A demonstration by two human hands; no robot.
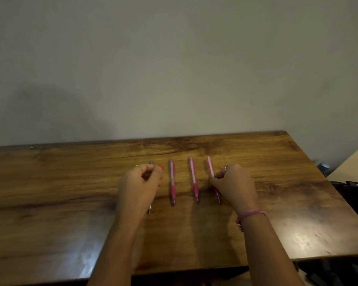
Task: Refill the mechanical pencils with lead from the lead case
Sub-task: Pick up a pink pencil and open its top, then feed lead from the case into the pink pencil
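Wood-grain table (70, 182) against a plain grey wall (174, 58). I see four pencils in a row mid-table. Left hand (141, 182) curled over the leftmost pencil (151, 162), grip unclear. Right hand (234, 182) pinches the rightmost pink pencil (210, 167). Two pink pencils (172, 180) lie between.

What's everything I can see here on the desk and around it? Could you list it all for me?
Pink mechanical pencils: three, pink, side by side mid-table; the rightmost is under the right hand.
Fourth pencil: one, bluish-grey end, mostly hidden under the left hand.
Table: one, brown wood, against the wall.
Wall: one, pale grey, behind.
Dark things: black, right of the table; unclear what.
Lead case: not visible.
Bracelet: one, pink, right wrist.
Left hand: curled over the fourth pencil.
Right hand: pinching the rightmost pencil.
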